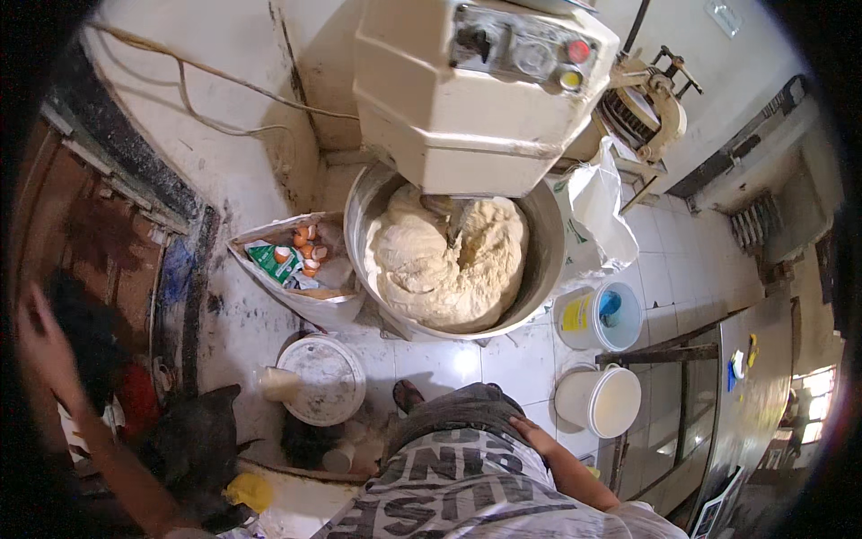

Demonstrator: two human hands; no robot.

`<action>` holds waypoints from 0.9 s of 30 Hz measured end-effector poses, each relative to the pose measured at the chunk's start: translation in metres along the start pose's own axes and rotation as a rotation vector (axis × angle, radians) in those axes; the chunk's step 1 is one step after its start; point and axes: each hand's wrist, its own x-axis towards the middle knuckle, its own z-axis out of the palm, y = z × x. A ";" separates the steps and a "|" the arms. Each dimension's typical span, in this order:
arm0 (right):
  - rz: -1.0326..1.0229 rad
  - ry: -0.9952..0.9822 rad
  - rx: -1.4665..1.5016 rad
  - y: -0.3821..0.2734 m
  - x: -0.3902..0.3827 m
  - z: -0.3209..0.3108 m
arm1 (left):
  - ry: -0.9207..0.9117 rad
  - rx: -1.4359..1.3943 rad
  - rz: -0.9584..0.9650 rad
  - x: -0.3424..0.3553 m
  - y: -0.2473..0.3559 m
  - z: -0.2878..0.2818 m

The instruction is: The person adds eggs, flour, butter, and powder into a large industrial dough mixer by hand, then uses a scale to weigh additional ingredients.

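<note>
With my left hand (47, 346) spread, seemingly empty, and right hand (530, 433) on clothing (444, 419), grip unclear, overfast mixing could push dough (422, 278) over the bowl's (544, 260) near edge.

Broken eggshells (310, 268) lie in an open sack (316, 309); two pale buckets (576, 402) stand near a table (747, 404).

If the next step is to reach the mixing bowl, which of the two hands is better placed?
Probably the right: the right hand, at the hip, looks closer to the bowl. The left hand is out at the far left.
</note>
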 end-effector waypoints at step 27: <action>0.101 -0.389 0.573 0.202 -0.102 -0.241 | -1.771 -0.348 -0.857 -0.671 0.174 -0.123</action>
